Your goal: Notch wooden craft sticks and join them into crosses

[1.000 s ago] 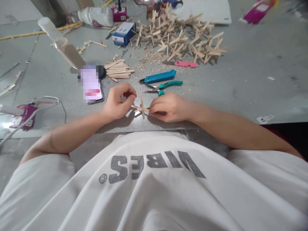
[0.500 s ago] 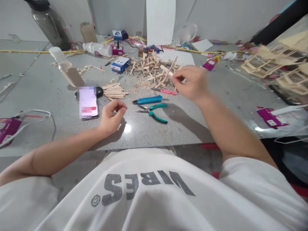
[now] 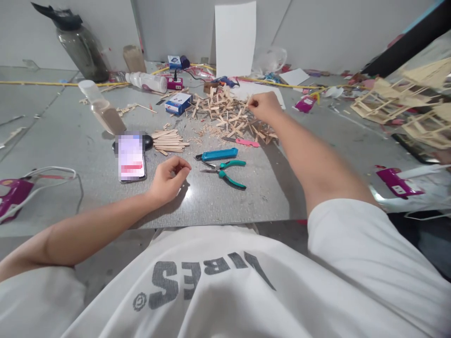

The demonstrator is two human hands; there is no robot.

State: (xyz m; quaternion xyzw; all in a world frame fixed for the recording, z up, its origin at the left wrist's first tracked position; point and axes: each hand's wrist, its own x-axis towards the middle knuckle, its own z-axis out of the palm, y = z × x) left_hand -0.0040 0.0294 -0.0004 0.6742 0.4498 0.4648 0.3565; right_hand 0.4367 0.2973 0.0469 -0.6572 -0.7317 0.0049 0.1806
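Head view: my right hand (image 3: 266, 107) reaches the crossed-stick pile (image 3: 227, 110), pinched narrow, contents unclear; work there calls for light fingers. The pile's too tangled to count. Nearer me than that grip: one pliers (image 3: 233, 164), one cutter (image 3: 220, 154), one pink-handled knife (image 3: 247, 142). Left hand (image 3: 169, 180) curls narrow, contents unclear, near overlapping loose sticks (image 3: 171, 141).

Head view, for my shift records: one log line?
right hand: at stick pile | left hand: beside pliers | pliers: handles spread
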